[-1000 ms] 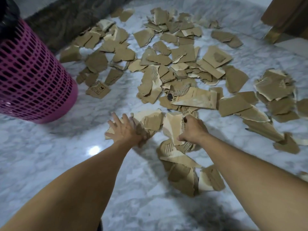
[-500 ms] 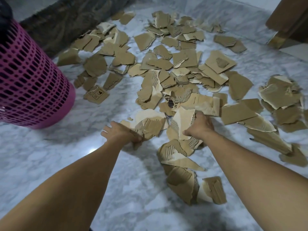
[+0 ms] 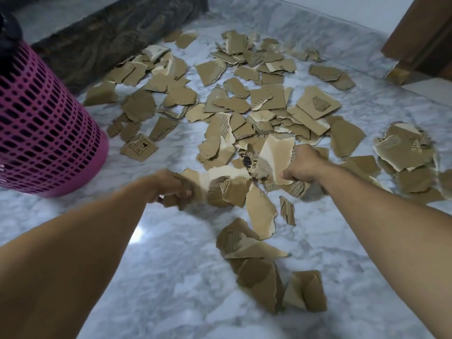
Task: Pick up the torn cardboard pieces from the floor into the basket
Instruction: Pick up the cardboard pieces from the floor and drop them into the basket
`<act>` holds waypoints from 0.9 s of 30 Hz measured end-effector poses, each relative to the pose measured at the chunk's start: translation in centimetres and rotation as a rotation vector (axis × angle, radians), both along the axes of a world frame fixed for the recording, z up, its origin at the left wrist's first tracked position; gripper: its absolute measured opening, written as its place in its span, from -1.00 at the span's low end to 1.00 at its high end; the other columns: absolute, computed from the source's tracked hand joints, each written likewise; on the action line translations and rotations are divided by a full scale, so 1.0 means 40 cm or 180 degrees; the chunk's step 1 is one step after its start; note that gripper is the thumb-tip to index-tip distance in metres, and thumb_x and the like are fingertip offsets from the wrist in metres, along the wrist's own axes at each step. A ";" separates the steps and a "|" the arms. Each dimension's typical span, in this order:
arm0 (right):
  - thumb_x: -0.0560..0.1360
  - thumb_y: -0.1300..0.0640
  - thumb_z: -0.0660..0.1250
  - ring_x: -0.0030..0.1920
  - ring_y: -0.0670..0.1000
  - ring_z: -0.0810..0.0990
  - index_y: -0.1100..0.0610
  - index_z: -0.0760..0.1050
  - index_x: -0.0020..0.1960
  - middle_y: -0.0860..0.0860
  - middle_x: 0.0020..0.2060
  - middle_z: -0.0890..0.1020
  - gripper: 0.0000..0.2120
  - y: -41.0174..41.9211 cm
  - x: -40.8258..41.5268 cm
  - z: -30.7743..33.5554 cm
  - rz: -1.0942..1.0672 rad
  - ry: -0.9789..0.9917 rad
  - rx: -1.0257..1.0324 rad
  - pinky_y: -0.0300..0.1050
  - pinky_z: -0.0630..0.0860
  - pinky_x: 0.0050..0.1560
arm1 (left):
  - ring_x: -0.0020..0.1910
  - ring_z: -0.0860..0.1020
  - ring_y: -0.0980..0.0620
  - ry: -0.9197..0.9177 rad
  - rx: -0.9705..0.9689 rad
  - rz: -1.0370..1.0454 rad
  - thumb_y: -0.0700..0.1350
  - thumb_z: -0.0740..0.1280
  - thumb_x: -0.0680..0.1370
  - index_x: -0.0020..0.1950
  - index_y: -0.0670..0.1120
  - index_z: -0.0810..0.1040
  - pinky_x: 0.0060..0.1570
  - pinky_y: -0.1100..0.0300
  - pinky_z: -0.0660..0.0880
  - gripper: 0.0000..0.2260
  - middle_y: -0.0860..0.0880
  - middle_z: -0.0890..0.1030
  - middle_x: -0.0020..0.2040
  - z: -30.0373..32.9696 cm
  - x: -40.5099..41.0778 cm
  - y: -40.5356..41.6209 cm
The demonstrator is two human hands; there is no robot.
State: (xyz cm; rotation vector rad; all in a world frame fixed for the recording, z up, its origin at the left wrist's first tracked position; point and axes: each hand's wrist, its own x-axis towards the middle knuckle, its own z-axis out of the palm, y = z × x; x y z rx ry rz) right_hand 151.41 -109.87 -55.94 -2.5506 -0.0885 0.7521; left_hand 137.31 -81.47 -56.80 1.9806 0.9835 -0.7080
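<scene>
Head view: marble floor [image 3: 171, 277] strewn with torn cardboard pieces [image 3: 244, 106], thickest across the middle and far side, with a smaller cluster at the right [image 3: 403, 152] and a few scraps near the bottom centre [image 3: 259, 285]. Pink mesh basket [image 3: 41, 123] upright at the left edge, apart from the scraps, nearest one a printed piece [image 3: 139, 148] just beside its base. Left hand [image 3: 168, 184] low at centre, fingers curled shut around a bunch of brown scraps [image 3: 225, 187], somewhat blurred. Right hand [image 3: 302, 165] a little farther and to the right, closed in a fist on a pale torn sheet [image 3: 276, 155] standing up from the pile, with a black-printed scrap [image 3: 248, 162] touching it on the left. Dark rug [image 3: 110, 37] along the far left; wooden furniture [image 3: 425, 33] at the far right corner.
</scene>
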 end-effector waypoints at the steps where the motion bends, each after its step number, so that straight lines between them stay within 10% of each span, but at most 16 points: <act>1: 0.32 0.23 0.55 0.07 0.17 0.58 0.22 0.48 0.17 0.14 0.03 0.61 -0.54 0.002 0.017 -0.004 0.0050 0.0001 -0.0011 -0.05 0.54 0.07 | -0.15 0.57 -0.09 -0.0091 -0.0080 -0.0029 -0.29 0.45 0.45 0.06 -0.22 0.61 -0.23 0.12 0.50 -0.80 -0.16 0.62 -0.08 0.006 0.016 -0.003; 9: 0.36 0.02 0.50 0.23 0.21 0.50 0.12 0.34 0.38 0.12 0.27 0.50 -0.34 0.037 0.091 -0.069 0.0507 0.0254 -0.0273 0.14 0.50 0.23 | -0.06 0.55 -0.12 -0.0335 -0.0448 0.0139 -0.29 0.43 0.47 0.00 -0.14 0.57 -0.19 0.06 0.54 -0.85 -0.15 0.56 0.02 -0.054 0.108 -0.128; 16: 0.29 0.01 0.59 0.23 0.21 0.48 0.07 0.24 0.40 0.14 0.25 0.50 -0.19 0.057 0.094 -0.087 0.0427 0.0124 -0.0330 0.13 0.47 0.22 | 0.23 0.42 -0.16 -0.0382 0.0310 0.0521 -0.06 0.62 0.25 0.33 -0.07 0.25 0.05 0.01 0.56 -0.21 -0.11 0.34 0.25 -0.127 0.111 -0.200; 21: 0.17 0.05 0.66 0.25 0.21 0.46 0.06 0.17 0.33 0.09 0.19 0.53 -0.09 0.062 0.084 -0.084 0.0285 -0.0184 -0.0245 0.20 0.35 0.30 | 0.34 0.30 -0.15 0.0015 0.0870 0.0054 0.09 0.62 0.20 0.36 -0.08 0.26 0.24 -0.10 0.43 -0.14 -0.12 0.41 0.25 -0.136 0.103 -0.230; 27: 0.24 0.10 0.63 0.18 0.16 0.53 0.11 0.39 0.29 0.11 0.17 0.57 -0.29 0.044 0.043 -0.044 0.0325 -0.0242 -0.0188 -0.04 0.49 0.10 | -0.16 0.56 -0.09 -0.0371 0.0089 0.0449 -0.17 0.60 0.30 0.14 -0.18 0.38 -0.07 -0.09 0.61 -0.45 -0.15 0.50 -0.01 -0.091 0.085 -0.260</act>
